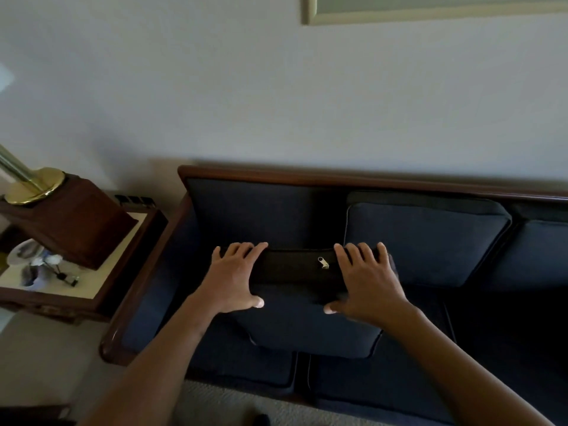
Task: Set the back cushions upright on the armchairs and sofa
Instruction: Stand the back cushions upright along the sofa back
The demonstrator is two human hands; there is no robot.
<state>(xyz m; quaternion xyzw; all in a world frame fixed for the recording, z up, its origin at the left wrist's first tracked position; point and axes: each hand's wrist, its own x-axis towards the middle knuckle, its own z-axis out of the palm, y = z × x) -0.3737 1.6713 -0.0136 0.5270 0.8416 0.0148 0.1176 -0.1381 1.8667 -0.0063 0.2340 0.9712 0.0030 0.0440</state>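
A dark blue back cushion (307, 327) lies tipped forward over the left seat of the sofa (246, 173), its zippered edge (322, 262) turned up toward me. My left hand (233, 278) grips the left end of that edge, fingers over the top and thumb on the near face. My right hand (365, 281) grips the right end the same way. Behind it the sofa's padded backrest is bare. A second back cushion (424, 241) stands upright against the backrest in the middle, and part of a third (541, 250) shows at the right edge.
A wooden side table (92, 299) stands left of the sofa's arm, carrying a brass lamp base (37, 186) on a wooden block and small items. A picture frame (430, 10) hangs on the wall above. Carpet lies in front of the sofa.
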